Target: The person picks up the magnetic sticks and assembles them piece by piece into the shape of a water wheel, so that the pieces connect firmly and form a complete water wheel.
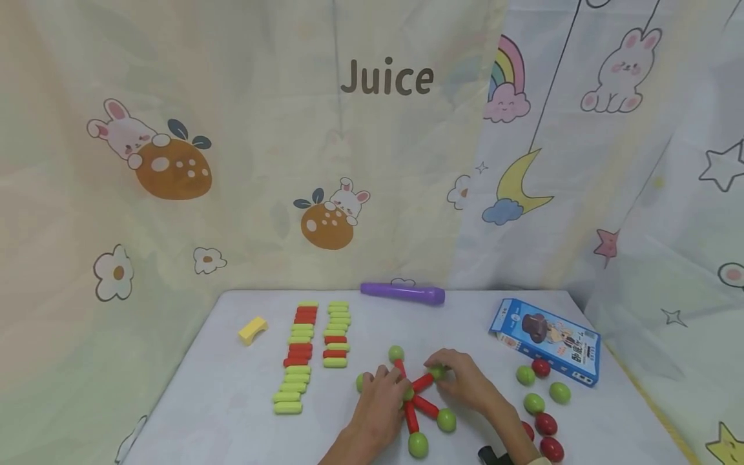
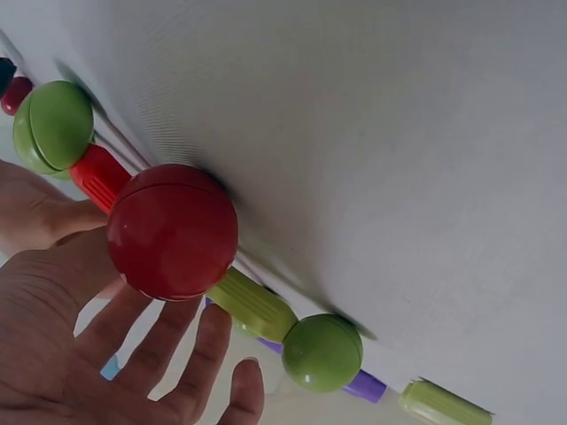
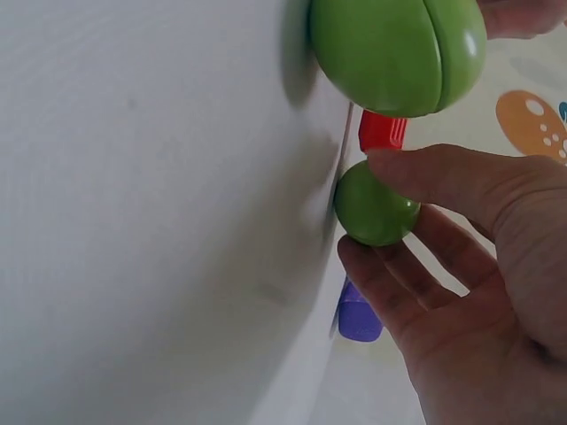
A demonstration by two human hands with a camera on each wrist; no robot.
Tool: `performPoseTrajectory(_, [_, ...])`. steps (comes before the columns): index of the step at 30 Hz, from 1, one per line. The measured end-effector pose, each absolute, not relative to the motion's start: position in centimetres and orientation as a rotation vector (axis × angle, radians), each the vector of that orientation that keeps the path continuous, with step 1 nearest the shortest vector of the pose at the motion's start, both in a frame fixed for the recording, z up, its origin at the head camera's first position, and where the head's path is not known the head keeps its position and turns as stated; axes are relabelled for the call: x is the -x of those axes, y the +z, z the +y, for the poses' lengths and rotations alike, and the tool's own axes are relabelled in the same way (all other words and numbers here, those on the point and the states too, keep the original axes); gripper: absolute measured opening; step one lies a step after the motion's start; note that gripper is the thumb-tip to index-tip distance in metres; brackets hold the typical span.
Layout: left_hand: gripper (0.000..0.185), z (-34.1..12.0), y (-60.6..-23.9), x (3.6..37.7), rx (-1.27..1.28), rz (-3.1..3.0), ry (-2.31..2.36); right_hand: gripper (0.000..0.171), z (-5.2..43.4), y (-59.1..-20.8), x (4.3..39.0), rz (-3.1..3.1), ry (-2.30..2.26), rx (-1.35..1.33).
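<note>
Red sticks (image 1: pixel 427 407) fan out from a green centre ball (image 1: pixel 409 393), several of them tipped with green balls (image 1: pixel 446 420). My left hand (image 1: pixel 380 403) lies over this star shape, its fingers curled at the centre ball; the thumb tip is hidden. A red ball (image 2: pixel 173 232) sits before that hand in the left wrist view, beside a light green stick (image 2: pixel 252 303) with a green end ball (image 2: pixel 322 352). With thumb and fingers, my right hand (image 1: pixel 465 381) pinches a green ball (image 3: pixel 376 205) at the end of a red stick (image 3: pixel 383 132).
Two columns of light green sticks (image 1: pixel 287 407) and red sticks (image 1: pixel 299 354) lie to the left, near a yellow arched block (image 1: pixel 252 330). A purple microphone-shaped object (image 1: pixel 402 293) lies at the back. On the right are a blue box (image 1: pixel 546 340) and loose green and red balls (image 1: pixel 546 423).
</note>
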State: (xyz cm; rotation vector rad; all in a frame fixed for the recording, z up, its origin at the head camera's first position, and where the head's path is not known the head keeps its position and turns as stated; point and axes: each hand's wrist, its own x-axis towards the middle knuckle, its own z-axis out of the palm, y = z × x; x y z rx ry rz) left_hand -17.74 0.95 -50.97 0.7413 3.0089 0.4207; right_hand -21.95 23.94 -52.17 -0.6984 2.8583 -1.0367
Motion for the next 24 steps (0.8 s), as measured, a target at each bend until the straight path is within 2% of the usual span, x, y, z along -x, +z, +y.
performPoseTrajectory(8, [0.038,0.7,-50.9,17.5,-0.754,3.017,0.449,0.037,23.8,-52.2,21.9,2.829,-1.027,0.68])
performPoseTrajectory(16, [0.069,-1.6,-50.2,17.5,-0.588,3.005,0.512,0.025,23.3,-52.7,22.5,2.878,-0.852,0.735])
performPoseTrajectory(24, [0.066,-3.3,-50.4,16.9,-0.585,3.042,0.551,0.024,23.1,-52.4,22.2,2.873,-0.878,0.713])
